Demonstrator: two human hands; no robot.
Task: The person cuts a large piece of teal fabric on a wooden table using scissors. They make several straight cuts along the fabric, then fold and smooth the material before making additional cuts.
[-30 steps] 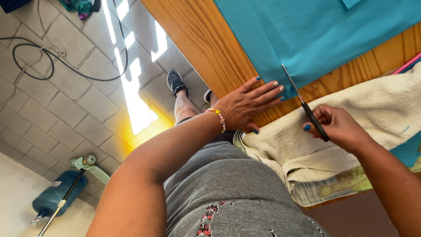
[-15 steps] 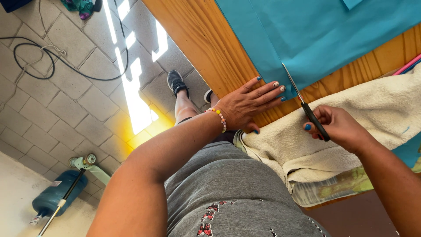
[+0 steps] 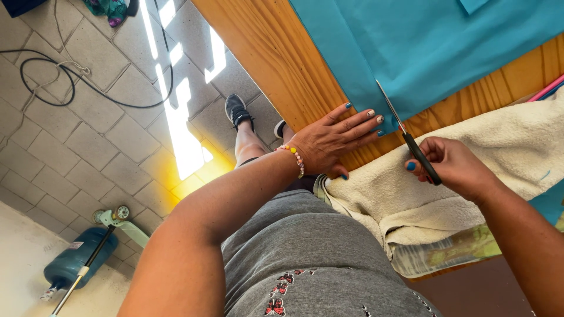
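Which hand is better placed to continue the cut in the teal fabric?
The right hand: it already grips the scissors, whose blades meet the teal fabric edge. The left hand lies flat beside the cut, on the wooden table.

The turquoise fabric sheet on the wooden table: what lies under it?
Under the turquoise fabric sheet shows the orange-brown wooden table, bare along its near edge. The left hand presses flat there. Whatever sits beneath the sheet's middle is covered.

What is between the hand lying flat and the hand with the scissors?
In the head view, only bare wooden table and the cream towel's edge.
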